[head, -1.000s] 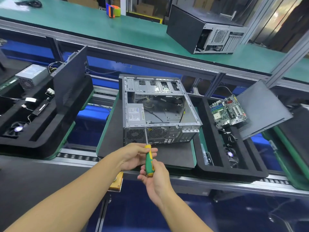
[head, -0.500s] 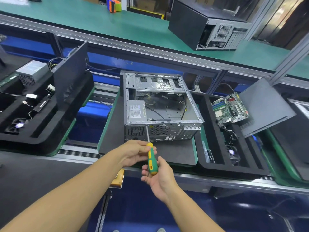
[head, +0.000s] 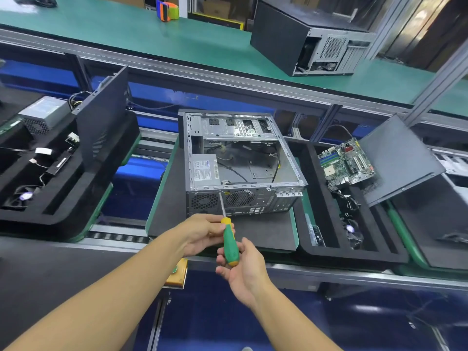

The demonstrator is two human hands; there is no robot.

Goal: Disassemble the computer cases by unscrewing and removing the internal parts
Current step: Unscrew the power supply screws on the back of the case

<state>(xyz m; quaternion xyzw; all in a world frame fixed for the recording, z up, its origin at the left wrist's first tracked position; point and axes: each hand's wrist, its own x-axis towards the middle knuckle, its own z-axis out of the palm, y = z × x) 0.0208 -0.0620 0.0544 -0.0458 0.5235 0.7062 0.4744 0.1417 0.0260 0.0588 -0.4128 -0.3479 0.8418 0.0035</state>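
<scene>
Tip of the screwdriver (head: 229, 240) meets the upper edge of the rear panel of the computer case (head: 240, 168), between the two round vent grilles, and the thin shaft slants back down toward you. Your left hand (head: 202, 234) pinches the top of the green-and-yellow handle — its fingertips (head: 215, 224) curl in just where the shaft joins the handle. Your right hand (head: 244, 271) sits lower, palm up, its fingers (head: 221, 271) wrapped round the yellow butt end. Both hands are near the case but not touching it.

The case lies open side up on a dark mat (head: 266, 234), with a grey power supply (head: 203, 171) in its near-left corner and loose wires across the bare floor. To your right, a black foam tray (head: 354, 254) holds a motherboard (head: 345, 164), propped beside a dark side panel (head: 397, 160). Beyond, on the green bench (head: 126, 31), stands a second case (head: 304, 39).
</scene>
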